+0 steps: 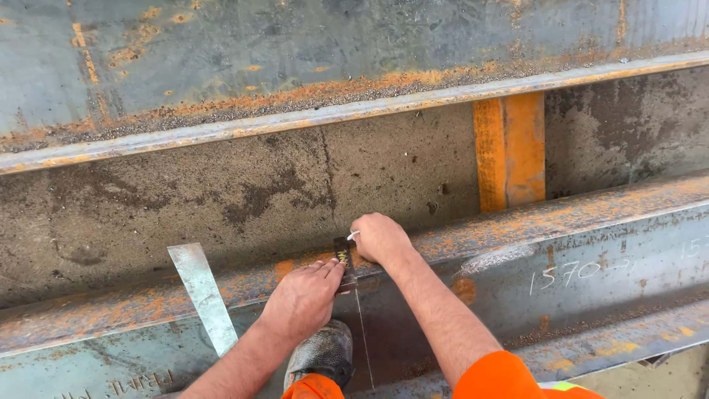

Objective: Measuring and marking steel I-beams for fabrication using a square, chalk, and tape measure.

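My left hand [303, 295] lies flat on the flange of a rusty steel beam [561, 222], its fingertips pressing a small dark square tool [343, 260] against the beam's edge. My right hand [378, 236] is closed around a white marking stick [353, 236], whose tip touches the steel right beside the tool. A thin chalk line [363, 332] runs down the beam's web below the tool. Both forearms come up from the bottom of the view, with orange sleeves at the elbows.
A flat metal ruler [201, 295] lies slanted on the beam to the left of my hands. A second rusty beam [295, 66] runs across the top, with concrete floor [221, 192] and an orange steel piece [509, 151] between. My worn boot [321, 355] rests on the web.
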